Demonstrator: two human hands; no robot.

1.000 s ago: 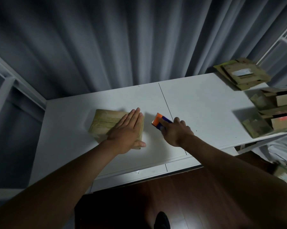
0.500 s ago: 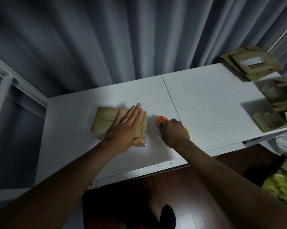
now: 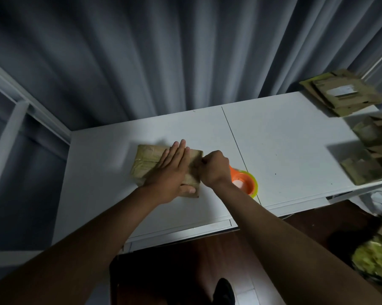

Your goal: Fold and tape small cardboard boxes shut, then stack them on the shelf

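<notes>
Here the left hand (image 3: 171,172) presses flat, fingers straight, on the cardboard box (image 3: 146,160); at its three o'clock the right hand (image 3: 214,168), fingers curled, grips the orange tape dispenser (image 3: 244,181) on the tabletop (image 3: 284,146).

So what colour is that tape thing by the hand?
Orange, with a yellow-green rim: tape dispenser, head view.
</notes>
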